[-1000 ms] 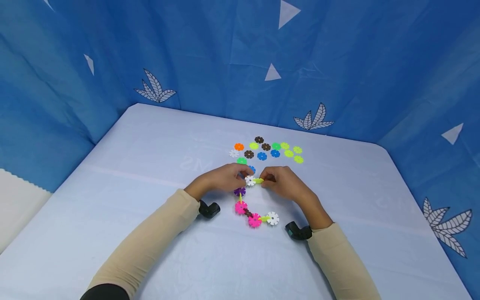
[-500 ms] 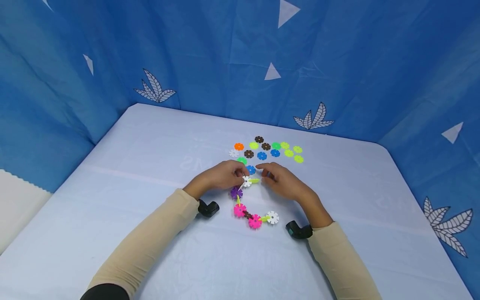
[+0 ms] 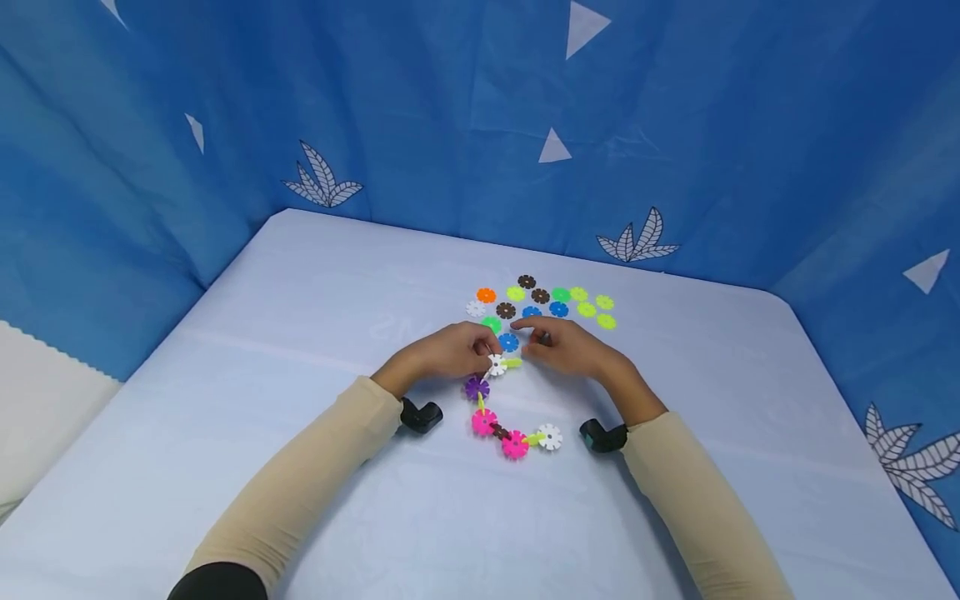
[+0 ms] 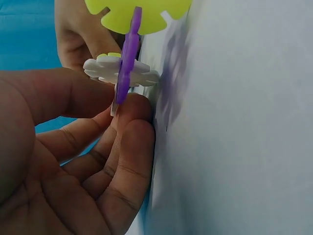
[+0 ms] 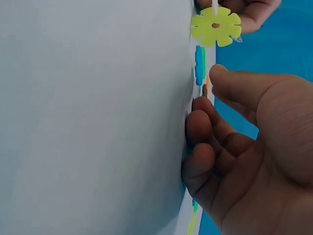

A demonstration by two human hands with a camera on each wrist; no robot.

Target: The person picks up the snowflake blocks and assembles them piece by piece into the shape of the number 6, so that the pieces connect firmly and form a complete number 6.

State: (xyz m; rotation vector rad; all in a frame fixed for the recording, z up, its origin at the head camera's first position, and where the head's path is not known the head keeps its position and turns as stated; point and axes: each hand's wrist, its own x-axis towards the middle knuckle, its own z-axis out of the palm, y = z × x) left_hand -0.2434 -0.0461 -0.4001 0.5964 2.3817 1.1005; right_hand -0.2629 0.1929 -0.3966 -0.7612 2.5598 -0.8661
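Note:
A chain of slotted flower-shaped discs curves across the table, with pink discs (image 3: 515,444), a purple disc (image 3: 477,388) and a white disc (image 3: 550,437) at its near right end. My left hand (image 3: 453,350) pinches the chain's far end by a white disc (image 3: 497,364), from which a yellow-green disc (image 3: 513,363) sticks out edge-on. In the left wrist view the thumb and fingers meet just below the purple disc (image 4: 128,58). My right hand (image 3: 573,346) holds nothing; its thumb and index finger are apart, close to a loose blue disc (image 3: 508,342).
Loose discs lie behind the hands: an orange disc (image 3: 486,295), brown discs (image 3: 506,311), a white disc (image 3: 476,308), green discs (image 3: 561,295) and yellow-green discs (image 3: 606,322). A blue curtain (image 3: 420,125) hangs along the back of the white table (image 3: 300,275).
The right hand has let go of the yellow-green disc at the chain's end and moved slightly away, its index finger extended toward the loose discs. The left hand keeps its pinch.

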